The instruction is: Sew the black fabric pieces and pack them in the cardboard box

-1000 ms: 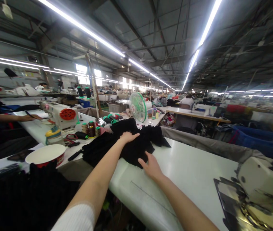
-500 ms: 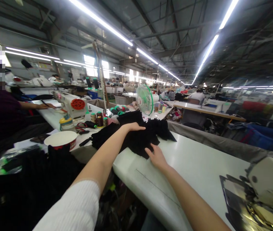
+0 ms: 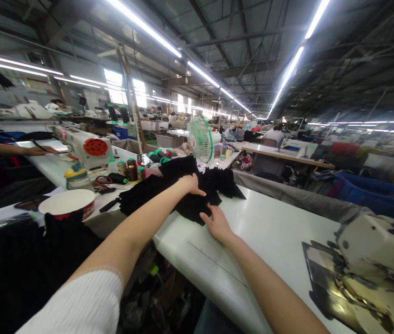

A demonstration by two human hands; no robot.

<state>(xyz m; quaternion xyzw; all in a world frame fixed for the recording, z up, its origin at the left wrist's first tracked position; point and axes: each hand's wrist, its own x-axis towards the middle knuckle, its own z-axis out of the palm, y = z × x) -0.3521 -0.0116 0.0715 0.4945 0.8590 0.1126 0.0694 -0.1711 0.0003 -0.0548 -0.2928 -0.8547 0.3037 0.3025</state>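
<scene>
Black fabric pieces (image 3: 192,206) lie in a loose pile on the white sewing table, with ruffled edges at the right. On top of the pile rests my left hand (image 3: 190,184), open, its thumb stretched to the right and its other fingers partly hidden. My right hand (image 3: 218,223) is at the near right edge of the same fabric. Its thumb and forefinger are spread apart there, touching the cloth edge. More black fabric (image 3: 65,246) hangs in a dark heap at the lower left.
A sewing machine head (image 3: 374,250) stands at the right of the white table (image 3: 270,232). Behind the fabric are a green fan (image 3: 200,139), thread spools (image 3: 132,170) and scissors (image 3: 104,183). A white bowl (image 3: 67,200) is at left. Another person's arm (image 3: 19,150) reaches beside a sewing machine (image 3: 85,146).
My left hand has come down and nearer to my right hand over the black fabric. The view has turned slightly, so the surroundings sit further left in the picture.
</scene>
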